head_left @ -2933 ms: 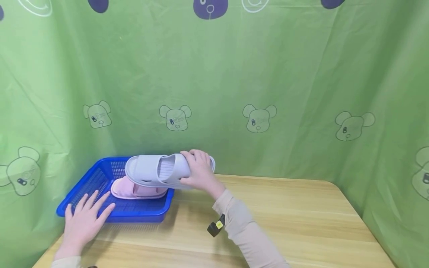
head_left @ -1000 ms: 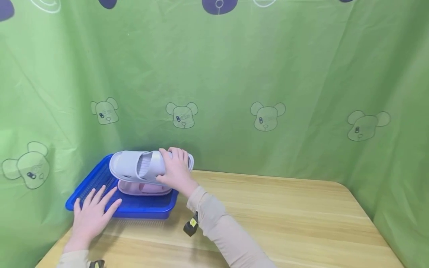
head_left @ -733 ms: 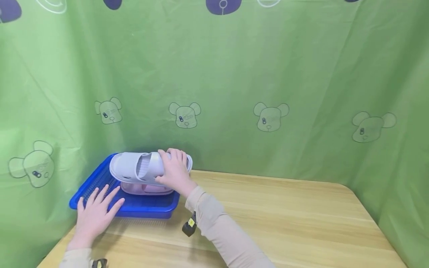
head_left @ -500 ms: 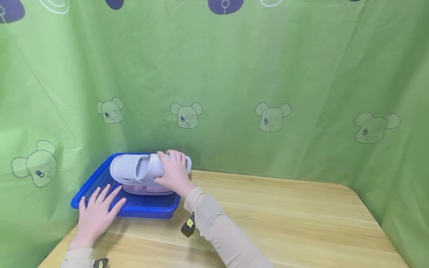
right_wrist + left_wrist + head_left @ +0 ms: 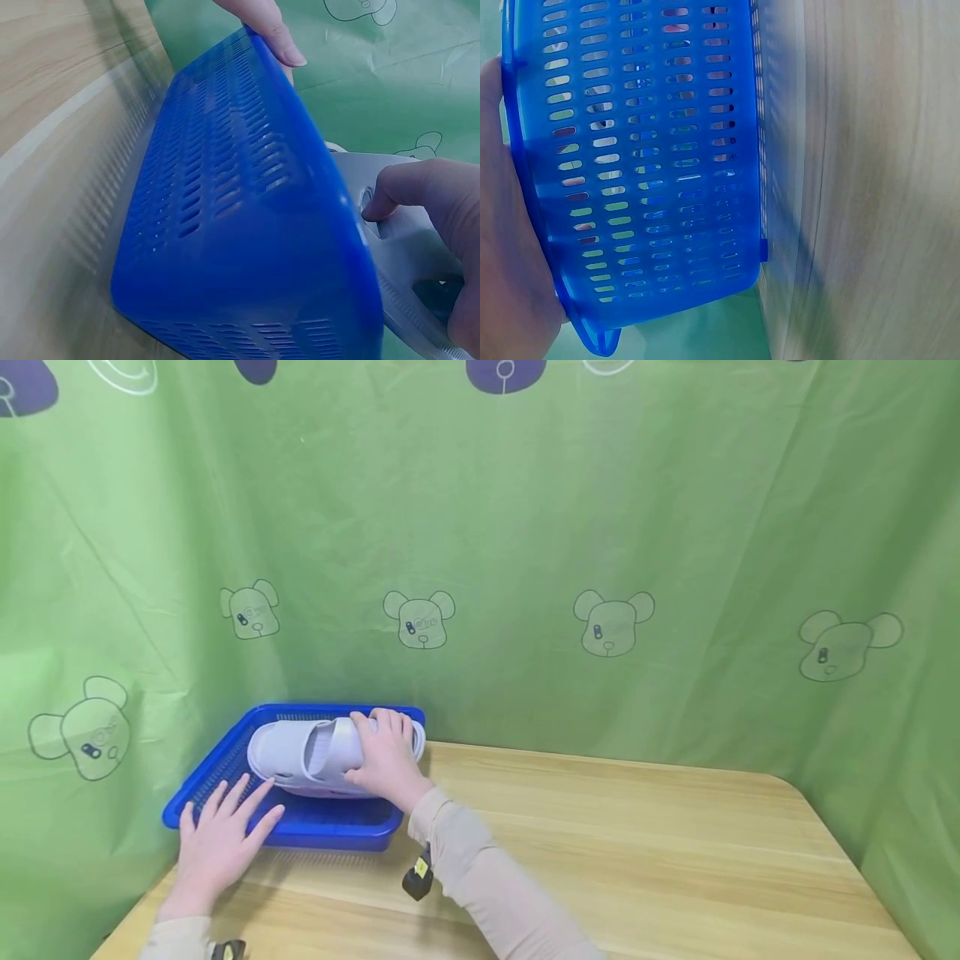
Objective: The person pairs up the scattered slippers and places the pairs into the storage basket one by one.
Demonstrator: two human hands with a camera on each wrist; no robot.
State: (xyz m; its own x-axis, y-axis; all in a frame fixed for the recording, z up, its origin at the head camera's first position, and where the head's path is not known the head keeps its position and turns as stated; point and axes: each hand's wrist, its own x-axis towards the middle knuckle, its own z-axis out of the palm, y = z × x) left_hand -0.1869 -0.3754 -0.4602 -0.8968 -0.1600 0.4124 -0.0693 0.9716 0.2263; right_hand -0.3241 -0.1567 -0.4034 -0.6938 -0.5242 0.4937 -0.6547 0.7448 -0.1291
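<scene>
My right hand grips a pale grey-blue slipper by its heel end, toe pointing left. The slipper sits low within the blue plastic basket, over a pink slipper that is mostly hidden beneath it. In the right wrist view the thumb presses the slipper's side, just beyond the basket rim. My left hand lies with straight, spread fingers over the basket's front left rim. The left wrist view has the slotted basket wall beside that hand.
The basket stands at the left of a light wooden table. A green curtain with bear prints hangs behind and at both sides. Each wrist wears a small black device, such as the right one.
My right hand has carried the grey-blue slipper left and then down over the pink slipper, covering more of it. My left hand has stayed at the rim, while the head view has shifted slightly.
</scene>
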